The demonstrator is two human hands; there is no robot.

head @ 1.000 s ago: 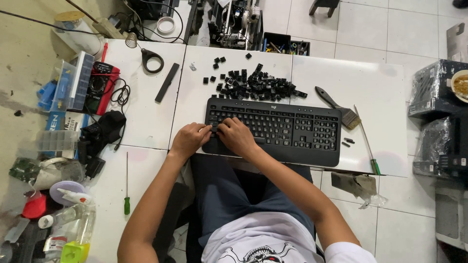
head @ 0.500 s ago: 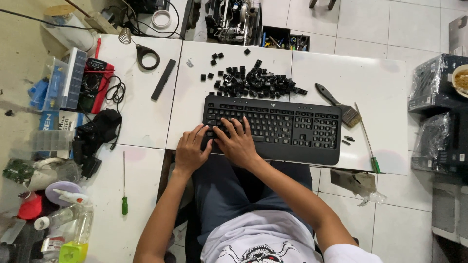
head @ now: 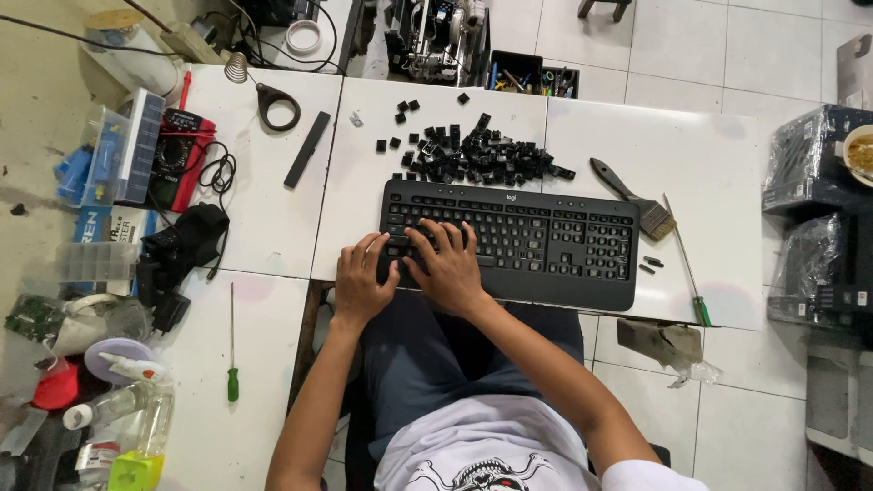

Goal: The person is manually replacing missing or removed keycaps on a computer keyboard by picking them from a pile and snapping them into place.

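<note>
Both hands have slid slightly left along the black keyboard, which lies at the white table's near edge below the pile of loose keycaps. Left hand rests at its left end, fingers curled on nothing; right hand spreads open, fingertips pressing keys. Pressing each cap squarely, with the board steadied, seems wise; otherwise little differs.
</note>
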